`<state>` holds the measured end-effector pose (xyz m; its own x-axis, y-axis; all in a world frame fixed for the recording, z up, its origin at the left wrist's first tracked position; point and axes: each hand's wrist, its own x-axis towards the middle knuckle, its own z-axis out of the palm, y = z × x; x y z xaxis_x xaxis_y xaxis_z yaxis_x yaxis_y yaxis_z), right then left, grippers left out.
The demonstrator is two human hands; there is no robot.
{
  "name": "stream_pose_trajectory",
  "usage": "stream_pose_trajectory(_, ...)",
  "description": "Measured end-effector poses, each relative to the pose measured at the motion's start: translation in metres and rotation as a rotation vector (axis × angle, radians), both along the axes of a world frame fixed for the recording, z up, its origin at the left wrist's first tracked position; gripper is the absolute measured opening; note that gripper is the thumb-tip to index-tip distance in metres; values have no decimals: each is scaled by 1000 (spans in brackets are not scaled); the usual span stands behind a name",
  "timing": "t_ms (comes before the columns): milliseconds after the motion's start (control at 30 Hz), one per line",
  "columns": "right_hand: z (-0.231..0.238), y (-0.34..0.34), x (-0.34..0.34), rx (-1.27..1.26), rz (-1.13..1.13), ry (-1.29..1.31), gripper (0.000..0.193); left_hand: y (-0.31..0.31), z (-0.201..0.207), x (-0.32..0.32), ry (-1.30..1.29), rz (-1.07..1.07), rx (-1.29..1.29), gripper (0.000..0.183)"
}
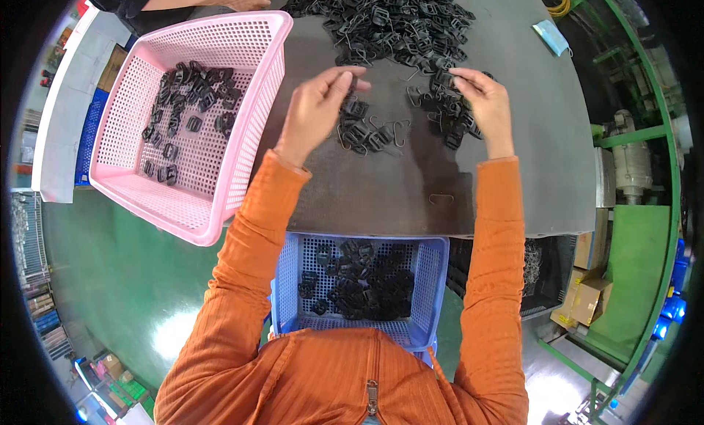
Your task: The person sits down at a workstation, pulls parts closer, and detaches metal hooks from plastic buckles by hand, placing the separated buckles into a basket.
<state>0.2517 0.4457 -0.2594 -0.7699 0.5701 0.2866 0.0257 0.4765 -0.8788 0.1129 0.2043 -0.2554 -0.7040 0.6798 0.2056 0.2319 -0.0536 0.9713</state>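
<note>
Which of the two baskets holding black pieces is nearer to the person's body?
The blue basket, at the near edge of the grey table; the pink basket stands farther away, to the left.

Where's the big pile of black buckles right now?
In the head view, the big pile of black buckles is at the top middle, on the grey table, beyond the left hand and right hand, right of the pink basket.

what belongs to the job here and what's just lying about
Apparently in use:
- left hand
- right hand
- small black plastic buckles
- bent metal hooks
- pink perforated plastic basket
- blue perforated plastic basket

Probably just lying about:
- pale blue face mask
- coiled yellow cord
- brown cardboard box
</note>
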Motion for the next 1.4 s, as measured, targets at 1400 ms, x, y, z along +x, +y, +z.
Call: stream_pose_trajectory(1400,-5,-58,16,-117,0,-292,22,-32,-1,8,-34,-15,-363,22)
